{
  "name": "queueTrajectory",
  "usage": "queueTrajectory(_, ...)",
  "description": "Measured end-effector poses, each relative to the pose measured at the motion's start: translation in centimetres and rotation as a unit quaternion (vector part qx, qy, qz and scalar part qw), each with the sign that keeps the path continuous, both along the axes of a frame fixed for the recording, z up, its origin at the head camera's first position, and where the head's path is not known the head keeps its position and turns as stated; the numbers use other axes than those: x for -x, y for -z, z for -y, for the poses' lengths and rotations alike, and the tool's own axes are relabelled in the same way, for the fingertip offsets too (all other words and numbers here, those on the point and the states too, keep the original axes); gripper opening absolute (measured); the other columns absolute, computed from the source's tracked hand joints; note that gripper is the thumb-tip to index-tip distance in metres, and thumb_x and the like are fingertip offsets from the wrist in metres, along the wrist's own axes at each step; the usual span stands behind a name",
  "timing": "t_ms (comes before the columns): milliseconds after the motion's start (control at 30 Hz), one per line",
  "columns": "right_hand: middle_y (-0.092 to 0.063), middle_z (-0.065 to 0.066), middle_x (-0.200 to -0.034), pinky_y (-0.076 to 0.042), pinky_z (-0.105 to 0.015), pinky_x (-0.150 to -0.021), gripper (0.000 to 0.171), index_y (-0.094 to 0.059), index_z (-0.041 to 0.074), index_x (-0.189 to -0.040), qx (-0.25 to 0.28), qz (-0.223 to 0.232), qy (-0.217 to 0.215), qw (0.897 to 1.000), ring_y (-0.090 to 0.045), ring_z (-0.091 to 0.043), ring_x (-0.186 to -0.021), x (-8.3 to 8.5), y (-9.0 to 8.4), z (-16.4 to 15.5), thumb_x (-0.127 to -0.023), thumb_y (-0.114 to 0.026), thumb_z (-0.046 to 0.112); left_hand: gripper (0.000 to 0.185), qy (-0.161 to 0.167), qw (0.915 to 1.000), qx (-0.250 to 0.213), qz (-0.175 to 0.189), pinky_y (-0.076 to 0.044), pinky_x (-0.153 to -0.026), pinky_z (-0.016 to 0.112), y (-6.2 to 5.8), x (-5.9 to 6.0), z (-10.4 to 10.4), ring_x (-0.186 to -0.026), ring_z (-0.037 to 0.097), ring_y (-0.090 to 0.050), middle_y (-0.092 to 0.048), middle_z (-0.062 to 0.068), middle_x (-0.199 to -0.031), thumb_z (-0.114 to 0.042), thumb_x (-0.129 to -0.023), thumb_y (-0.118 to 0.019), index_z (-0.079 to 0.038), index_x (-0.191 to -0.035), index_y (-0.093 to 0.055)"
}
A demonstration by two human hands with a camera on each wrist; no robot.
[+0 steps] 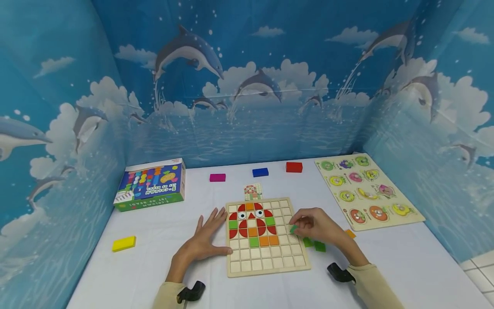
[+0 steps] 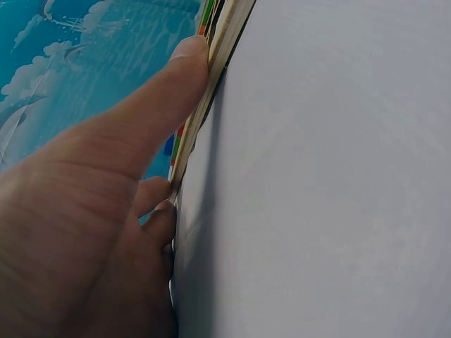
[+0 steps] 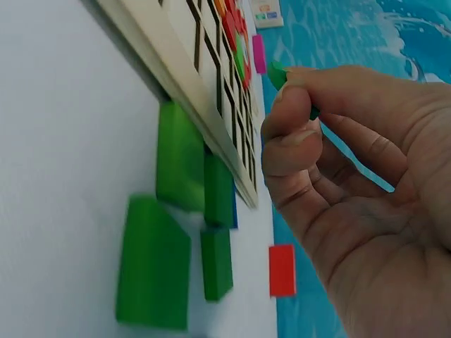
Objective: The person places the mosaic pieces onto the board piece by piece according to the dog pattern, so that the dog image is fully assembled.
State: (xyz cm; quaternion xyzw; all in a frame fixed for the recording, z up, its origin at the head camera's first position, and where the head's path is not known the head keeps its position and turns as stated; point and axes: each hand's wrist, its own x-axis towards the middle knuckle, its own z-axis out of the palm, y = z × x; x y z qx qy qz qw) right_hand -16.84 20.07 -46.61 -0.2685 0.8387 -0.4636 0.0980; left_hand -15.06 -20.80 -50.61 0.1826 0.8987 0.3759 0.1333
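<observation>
Left hand [image 1: 204, 240] is flat on the desk [image 1: 154, 266], fingers straight and spread a bit, with the thumb pushed up against the left edge of the grid board [image 1: 268, 268]. The left wrist view shows it too: thumb tip [image 2: 190, 56] against the board's side, other fingers tucked low along the edge. It isn't gripping anything, just bracing the board.

Right hand [image 1: 318, 225] is curled up, pinching a small green piece [image 1: 294, 229] between thumb and fingertips. It hovers right at the board's right edge, around the middle rows. In the right wrist view the piece [image 3: 278, 72] is mostly buried under the fingers, so only a sliver of green pokes out and I can't tell its shape.

The board sits mid-desk, and its upper middle is partly filled with red, orange and green tiles plus two eye tiles. The lower rows and the side columns are bare squares.

A few loose green blocks [image 1: 314, 244] lie on the desk just beside the board's right edge, partly hidden under the right hand in the head view. The wrist view shows four of them [image 3: 180, 158], blurry up close. There's an orange bit [image 1: 350, 234] behind the right wrist, mostly covered.

The small card [image 1: 253, 192] above the board is too tiny to read.
</observation>
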Motion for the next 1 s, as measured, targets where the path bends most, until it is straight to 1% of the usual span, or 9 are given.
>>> queueTrajectory(133,-0.07,-0.002,-0.087,-0.053,-0.019,-0.065,0.017,-0.08,0.003,-0.106,0.003,0.013,-0.021,1.0,-0.06,-0.012,-0.073,-0.3,0.1,1.2,-0.09,-0.085,0.0,0.118,0.005,0.9999,-0.013,-0.009,0.015,-0.13,0.065,-0.1,-0.1,0.0,-0.168,0.034,-0.001,-0.019,0.004,-0.181,-0.055,-0.079,-0.093,-0.016,-0.172,-0.03)
queueTrajectory(267,-0.074,-0.007,-0.092,-0.053,-0.019,-0.065,0.021,-0.081,0.003,-0.111,0.008,0.018,-0.035,0.999,-0.059,-0.012,-0.073,-0.5,0.2,1.9,-0.092,-0.079,-0.006,0.119,0.005,0.9999,-0.004,-0.009,0.015,-0.13,0.064,0.0,0.0,0.0,-0.168,0.033,0.0,-0.017,0.004,-0.182,-0.056,-0.08,-0.092,-0.017,-0.173,-0.028)
queueTrajectory(433,-0.068,-0.001,-0.089,-0.054,-0.019,-0.066,0.019,-0.073,0.003,-0.109,0.003,0.011,-0.027,1.0,-0.06,-0.011,-0.078,-0.5,0.4,2.4,-0.094,-0.076,-0.006,0.119,0.005,1.0,-0.001,-0.009,0.014,-0.131,0.065,0.1,0.1,0.0,-0.168,0.034,-0.001,-0.018,0.006,-0.181,-0.054,-0.08,-0.093,-0.016,-0.172,-0.029)
queueTrajectory(567,-0.064,0.003,-0.087,-0.052,-0.019,-0.066,0.012,-0.068,0.006,-0.105,-0.007,0.016,-0.024,1.0,-0.06,-0.011,-0.078,-0.5,0.6,2.4,-0.098,-0.076,0.001,0.12,0.002,0.9999,0.012,-0.001,0.014,-0.132,0.06,0.7,0.3,0.1,-0.169,0.027,0.002,-0.014,-0.002,-0.182,-0.055,-0.08,-0.092,-0.02,-0.173,-0.025)
queueTrajectory(700,-0.07,-0.001,-0.087,-0.054,-0.02,-0.065,0.003,-0.076,0.008,-0.104,-0.003,0.034,-0.032,0.999,-0.062,-0.014,-0.073,-0.5,0.6,2.4,-0.101,-0.075,0.007,0.121,-0.004,0.9998,0.021,0.003,0.014,-0.133,0.055,1.1,0.4,0.2,-0.168,0.02,0.004,-0.011,-0.01,-0.181,-0.056,-0.079,-0.092,-0.025,-0.174,-0.023)
queueTrajectory(767,-0.075,-0.005,-0.089,-0.056,-0.021,-0.063,0.006,-0.08,0.006,-0.104,0.008,0.047,-0.036,0.998,-0.065,-0.018,-0.069,-0.6,0.6,2.3,-0.1,-0.076,0.006,0.121,-0.006,0.9998,0.019,0.002,0.014,-0.133,0.055,1.0,0.4,0.2,-0.169,0.02,0.003,-0.012,-0.01,-0.181,-0.055,-0.079,-0.093,-0.025,-0.173,-0.024)
queueTrajectory(833,-0.077,-0.007,-0.089,-0.057,-0.021,-0.06,0.008,-0.082,0.004,-0.104,0.016,0.057,-0.036,0.998,-0.065,-0.02,-0.066,-0.6,0.4,2.2,-0.096,-0.08,0.005,0.12,-0.005,0.9998,0.018,0.0,0.013,-0.133,0.057,0.7,0.3,0.1,-0.169,0.023,0.002,-0.013,-0.006,-0.181,-0.053,-0.079,-0.093,-0.023,-0.173,-0.025)
queueTrajectory(900,-0.077,-0.006,-0.087,-0.056,-0.02,-0.06,0.013,-0.083,0.004,-0.105,0.018,0.066,-0.032,0.997,-0.065,-0.018,-0.066,-0.7,0.3,2.3,-0.092,-0.085,0.005,0.119,-0.005,0.9998,0.018,0.004,0.013,-0.133,0.059,0.1,0.1,-0.1,-0.169,0.026,0.001,-0.014,-0.003,-0.182,-0.05,-0.08,-0.094,-0.021,-0.173,-0.025)
queueTrajectory(1000,-0.076,0.0,-0.084,-0.055,-0.019,-0.061,0.018,-0.084,0.007,-0.103,0.008,0.06,-0.023,0.998,-0.063,-0.012,-0.068,-0.6,0.4,2.4,-0.086,-0.091,0.008,0.117,-0.003,0.9997,0.022,0.008,0.014,-0.132,0.059,-0.3,0.0,-0.2,-0.169,0.026,0.002,-0.014,-0.002,-0.182,-0.047,-0.082,-0.093,-0.019,-0.173,-0.025)
